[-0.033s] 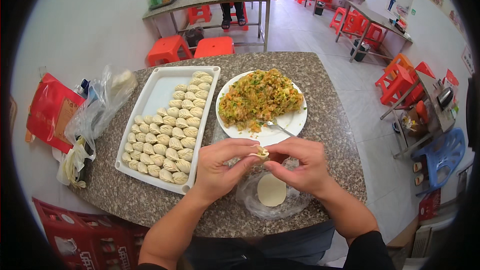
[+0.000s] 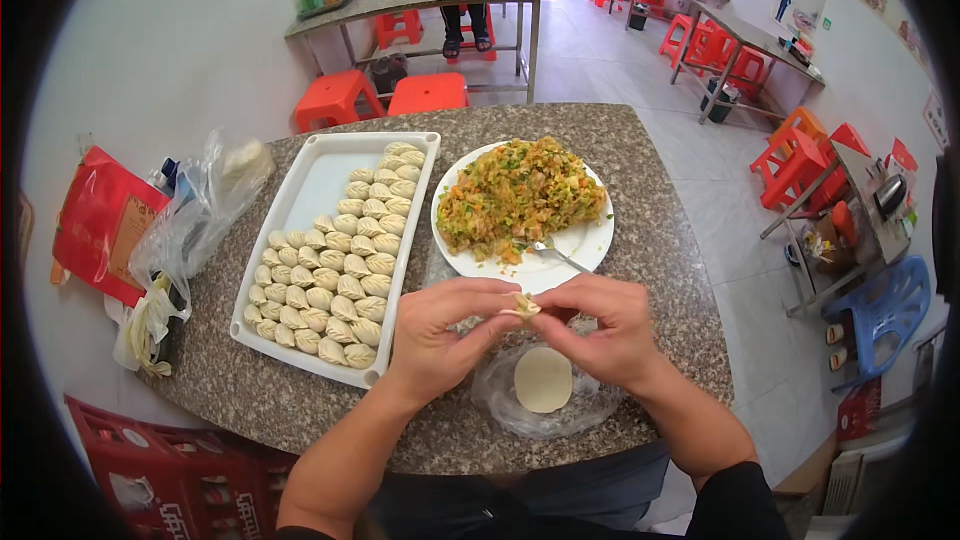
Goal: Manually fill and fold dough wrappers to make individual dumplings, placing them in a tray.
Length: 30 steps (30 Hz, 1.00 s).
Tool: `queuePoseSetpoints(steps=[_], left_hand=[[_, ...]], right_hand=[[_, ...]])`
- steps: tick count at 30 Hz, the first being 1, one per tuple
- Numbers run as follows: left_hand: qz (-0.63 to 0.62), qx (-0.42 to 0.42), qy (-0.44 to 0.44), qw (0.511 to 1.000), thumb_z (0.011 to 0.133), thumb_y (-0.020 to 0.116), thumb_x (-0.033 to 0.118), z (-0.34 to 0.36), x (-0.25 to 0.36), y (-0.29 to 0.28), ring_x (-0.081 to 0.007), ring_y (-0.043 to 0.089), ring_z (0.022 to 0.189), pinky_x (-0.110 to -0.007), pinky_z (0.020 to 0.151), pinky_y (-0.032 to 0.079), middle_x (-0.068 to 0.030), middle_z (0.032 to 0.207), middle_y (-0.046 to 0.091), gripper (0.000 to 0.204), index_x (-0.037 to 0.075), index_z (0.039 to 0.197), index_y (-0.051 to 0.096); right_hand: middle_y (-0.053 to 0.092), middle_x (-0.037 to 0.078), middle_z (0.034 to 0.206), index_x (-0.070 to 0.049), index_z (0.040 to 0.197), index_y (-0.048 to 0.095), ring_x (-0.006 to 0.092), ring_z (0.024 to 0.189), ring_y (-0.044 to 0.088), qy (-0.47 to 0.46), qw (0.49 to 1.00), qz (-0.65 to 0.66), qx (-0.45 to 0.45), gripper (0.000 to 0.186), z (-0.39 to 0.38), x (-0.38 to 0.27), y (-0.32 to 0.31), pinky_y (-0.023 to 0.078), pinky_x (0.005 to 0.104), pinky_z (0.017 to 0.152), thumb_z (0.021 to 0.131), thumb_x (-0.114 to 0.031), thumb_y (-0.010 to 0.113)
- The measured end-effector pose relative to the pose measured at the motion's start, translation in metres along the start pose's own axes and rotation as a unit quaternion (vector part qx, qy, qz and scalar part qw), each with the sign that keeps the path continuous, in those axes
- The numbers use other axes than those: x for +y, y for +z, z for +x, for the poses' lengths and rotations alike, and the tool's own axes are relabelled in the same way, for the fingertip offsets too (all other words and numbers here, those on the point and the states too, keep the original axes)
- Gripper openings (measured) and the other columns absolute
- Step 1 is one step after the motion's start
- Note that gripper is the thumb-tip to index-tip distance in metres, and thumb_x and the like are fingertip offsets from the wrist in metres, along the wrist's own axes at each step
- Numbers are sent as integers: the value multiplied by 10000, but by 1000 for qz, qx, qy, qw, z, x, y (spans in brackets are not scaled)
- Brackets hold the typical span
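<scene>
You are pinching a small, pale dough dumpling, partly open at the top point(image 2: 524, 307), between both hands, above the table's near side, right of its middle. Your left hand point(image 2: 448, 325) has it between thumb and forefinger; your right hand point(image 2: 605, 325) meets it from the other side in a similarly narrow pinch. A little filling seems to show in the opening.

To close it well, I would let the left fingers support the body while the right makes small, even folds, keeping filling off the rim so the dough sticks. Press firmly but not hard enough to tear it.

Just below your hands, a flat, round, cream-coloured wrapper point(image 2: 543, 380) lies on crumpled clear plastic point(image 2: 492, 395) near the table's near edge. Beyond them, a round white plate point(image 2: 592, 237) carries a heap of chopped green-and-orange filling point(image 2: 525, 195) and a metal utensil point(image 2: 548, 246). To the left, a white rectangular plastic tray point(image 2: 320, 180) holds rows of pleated dumplings point(image 2: 328, 285); its far left part is bare. All rest on the brown speckled stone table point(image 2: 680, 290).

Compared with the earlier frame, your right thumb seems slightly higher against the dough; tray, plate and wrapper have not moved.
</scene>
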State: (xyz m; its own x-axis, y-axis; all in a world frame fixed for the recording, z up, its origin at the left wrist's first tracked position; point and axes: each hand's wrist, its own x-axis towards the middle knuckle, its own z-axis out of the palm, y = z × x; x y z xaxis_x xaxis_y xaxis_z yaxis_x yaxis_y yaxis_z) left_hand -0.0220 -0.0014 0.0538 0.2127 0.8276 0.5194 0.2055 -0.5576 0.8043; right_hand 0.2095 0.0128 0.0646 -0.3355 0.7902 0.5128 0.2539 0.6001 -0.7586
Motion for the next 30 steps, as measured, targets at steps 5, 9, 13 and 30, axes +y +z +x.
queuePoseSetpoints(steps=[5,9,13,30], left_hand=[[-25,14,-1,1000,825,887,20,0,5,1,-246,798,1009,-341,893,626,-152,1112,814,254,31,1072,833],[-31,-31,21,999,807,900,25,-2,0,-4,-250,798,997,-337,878,630,-129,1112,817,257,44,1056,835],[-3,-44,26,999,814,896,26,0,2,-5,-254,799,990,-340,857,635,-123,1117,817,251,56,1056,838],[-16,-5,9,1000,815,894,24,-2,2,-1,-245,794,1028,-344,887,626,-135,1104,818,231,23,1034,819]], right_hand=[[792,53,899,18,998,799,98,763,726,80,992,98,-3,107,-3,5,-6,570,256,681,937,-68,817],[786,39,914,24,1044,793,90,797,719,261,913,305,-70,146,1,5,-11,562,241,709,957,-90,819],[788,44,894,18,1048,801,93,784,727,233,937,250,-70,138,-1,4,-8,567,242,696,953,-80,815],[774,44,895,28,1031,787,81,788,701,280,910,302,-53,130,1,5,-6,565,253,715,977,-91,791]])
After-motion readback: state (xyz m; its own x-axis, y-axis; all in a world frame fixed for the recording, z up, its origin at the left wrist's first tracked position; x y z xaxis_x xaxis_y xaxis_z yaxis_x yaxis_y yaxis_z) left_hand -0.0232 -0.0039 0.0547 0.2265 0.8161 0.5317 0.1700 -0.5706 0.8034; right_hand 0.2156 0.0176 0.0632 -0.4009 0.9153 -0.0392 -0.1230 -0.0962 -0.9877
